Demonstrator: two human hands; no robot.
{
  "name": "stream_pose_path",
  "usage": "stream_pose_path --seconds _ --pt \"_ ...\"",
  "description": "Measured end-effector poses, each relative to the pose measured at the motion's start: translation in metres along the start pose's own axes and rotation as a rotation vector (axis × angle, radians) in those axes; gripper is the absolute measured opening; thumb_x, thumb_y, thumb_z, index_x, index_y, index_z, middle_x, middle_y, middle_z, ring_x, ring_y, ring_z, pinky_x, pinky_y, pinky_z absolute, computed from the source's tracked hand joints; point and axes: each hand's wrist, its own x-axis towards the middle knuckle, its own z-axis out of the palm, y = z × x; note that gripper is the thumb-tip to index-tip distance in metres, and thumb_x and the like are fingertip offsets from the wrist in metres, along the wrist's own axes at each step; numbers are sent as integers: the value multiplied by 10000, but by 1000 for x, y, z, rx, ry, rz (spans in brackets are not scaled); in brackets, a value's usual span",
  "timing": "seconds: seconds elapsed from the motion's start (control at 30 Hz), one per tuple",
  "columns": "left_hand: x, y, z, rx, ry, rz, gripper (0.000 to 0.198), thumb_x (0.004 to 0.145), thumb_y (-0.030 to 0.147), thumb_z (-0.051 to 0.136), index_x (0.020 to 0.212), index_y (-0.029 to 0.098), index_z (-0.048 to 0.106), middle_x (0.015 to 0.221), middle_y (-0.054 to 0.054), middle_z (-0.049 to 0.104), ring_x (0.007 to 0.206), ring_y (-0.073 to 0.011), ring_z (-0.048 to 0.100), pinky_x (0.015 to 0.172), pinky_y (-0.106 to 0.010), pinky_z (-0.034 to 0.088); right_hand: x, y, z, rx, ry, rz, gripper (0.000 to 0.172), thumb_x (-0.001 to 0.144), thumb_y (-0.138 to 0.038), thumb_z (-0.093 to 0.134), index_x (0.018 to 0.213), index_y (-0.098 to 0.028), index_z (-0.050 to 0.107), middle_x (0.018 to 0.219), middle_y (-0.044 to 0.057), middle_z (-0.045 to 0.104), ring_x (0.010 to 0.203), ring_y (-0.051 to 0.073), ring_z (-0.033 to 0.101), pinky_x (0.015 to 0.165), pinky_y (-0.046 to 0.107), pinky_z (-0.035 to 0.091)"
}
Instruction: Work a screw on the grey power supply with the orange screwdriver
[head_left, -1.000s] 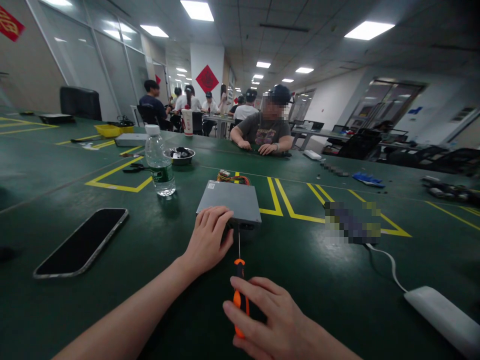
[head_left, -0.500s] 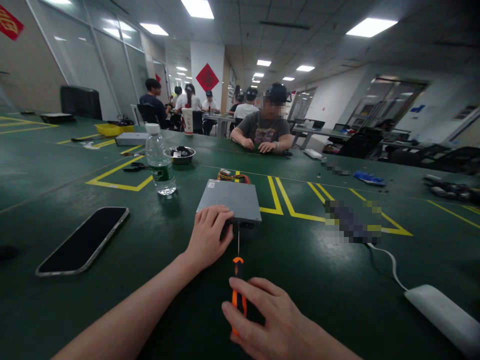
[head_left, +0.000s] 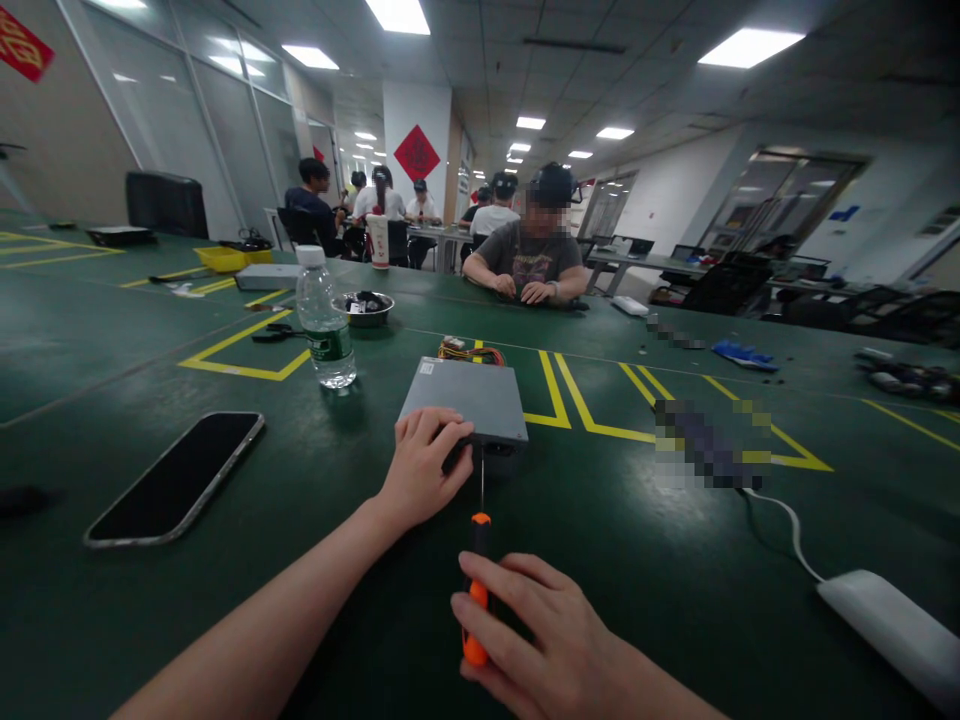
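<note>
A grey computer power supply lies on the green table, its bundle of coloured wires at the far side. My left hand grips its near left edge, fingers on the top face and thumb at the near side. In my right hand is an orange and black screwdriver, held by the handle between thumb and fingers. Its thin shaft points away from me, and the tip reaches the near side of the power supply. Exactly where the tip sits is too dark to tell.
Left of the power supply stands a water bottle, with a metal bowl behind it. A phone lies at the left. A white power bank with a cable is at the right. Across the table sits a person.
The screwdriver's handle has turned in my right hand, showing a different side of its orange pattern. My left hand stays on the power supply. The whole view has shifted slightly.
</note>
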Motion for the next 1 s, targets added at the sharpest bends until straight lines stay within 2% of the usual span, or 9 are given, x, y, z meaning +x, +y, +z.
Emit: stream_pose_path --seconds 0.1,0.17,0.4,0.63,0.77,0.87,0.93,1.0 --pt "0 -2 0 -1 4 7 191 800 222 507 984 234 554 1009 -41 579 1004 -203 512 848 -382 340 -4 0 5 -18 85 22 152 885 -285 521 906 -139 558 978 152 661 804 162 654 753 292 514" --pt "0 -3 1 -3 9 15 192 799 223 508 985 235 552 1012 -41 579 1005 -203 513 846 -379 342 -7 0 7 -12 111 41 151 883 -294 527 887 -143 541 990 155 660 803 157 654 769 292 514" --pt "0 0 3 51 15 4 194 796 265 535 984 217 540 1020 -57 569 991 -208 509 842 -383 339 -2 1 3 -92 27 -14 191 915 -237 462 1004 -116 579 961 160 656 832 183 649 740 308 528" --pt "0 4 6 81 17 -39 173 798 272 537 963 220 543 1022 -63 563 987 -221 490 851 -402 339 4 -11 -4 -334 86 -6 132 877 -178 500 790 -131 588 785 112 660 705 182 636 653 312 521" --pt "0 6 4 84 21 -57 163 798 271 532 952 218 544 1025 -67 552 971 -228 480 831 -400 350 7 -25 -7 -478 43 137 156 887 -124 432 877 -111 587 800 130 654 651 186 629 600 301 512" --pt "0 7 4 78 23 -59 159 803 262 525 954 215 542 1025 -69 545 974 -229 470 830 -397 352 5 -32 -4 -518 -14 347 222 922 -173 355 954 -108 564 763 117 629 554 172 609 494 269 483" --pt "0 8 3 81 24 -58 161 806 257 520 959 212 540 1026 -70 543 970 -230 467 830 -398 351 1 -33 1 -419 -26 521 272 942 -248 312 992 -112 541 773 116 614 529 174 607 434 257 463" --pt "-1 8 3 90 19 -54 164 810 257 512 964 208 538 1022 -73 542 964 -232 467 827 -400 351 -4 -31 7 -165 2 707 272 925 -326 358 1013 -125 519 794 115 609 545 194 619 413 265 464"
